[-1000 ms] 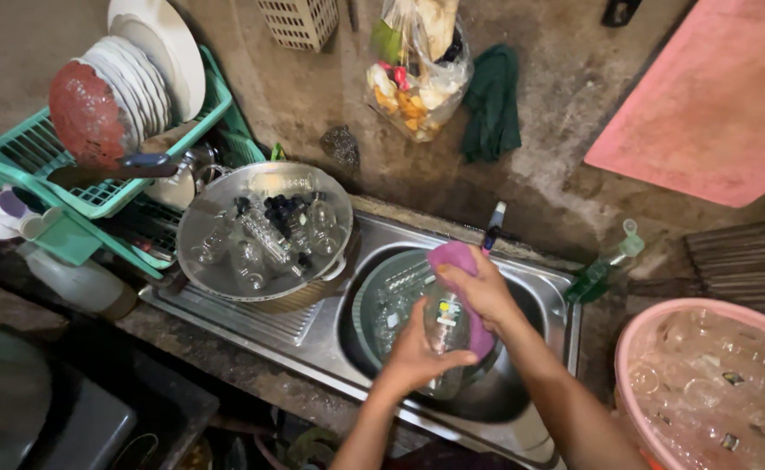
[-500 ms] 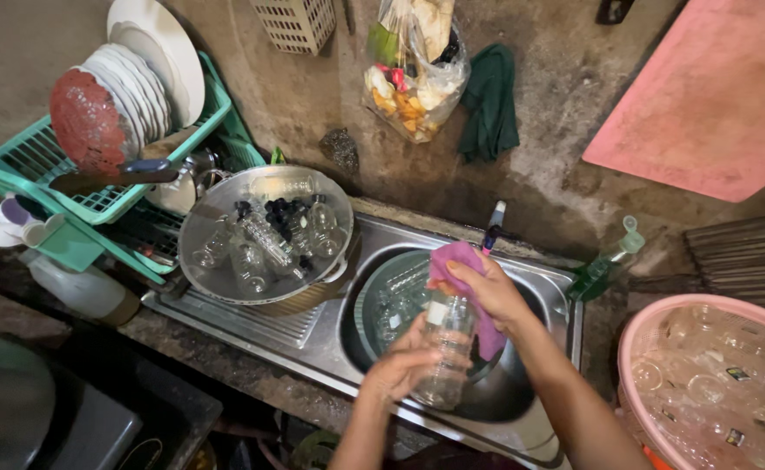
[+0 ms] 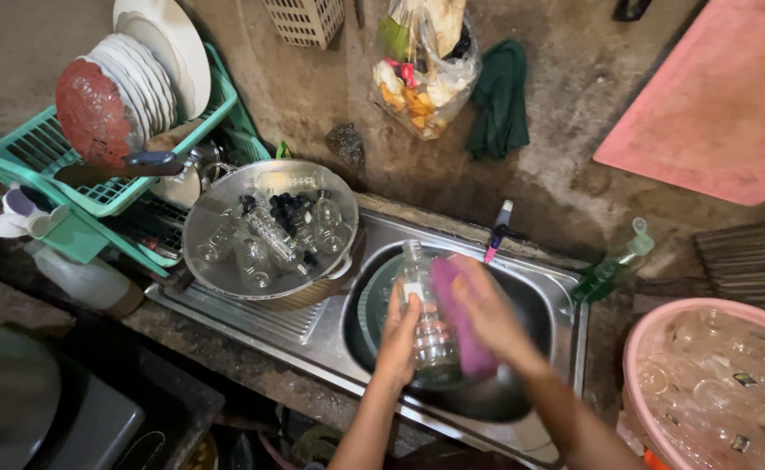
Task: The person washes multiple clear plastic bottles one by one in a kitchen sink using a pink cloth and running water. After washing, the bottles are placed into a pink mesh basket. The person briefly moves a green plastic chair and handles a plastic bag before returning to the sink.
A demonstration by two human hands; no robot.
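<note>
l hand holds bottle, r hand w/ sponge

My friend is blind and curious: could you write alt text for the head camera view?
Over a steel sink, the left hand holds a clear glass bottle while the right hand rubs it with a purple sponge. A metal basin of washed bottles sits to the left.
</note>
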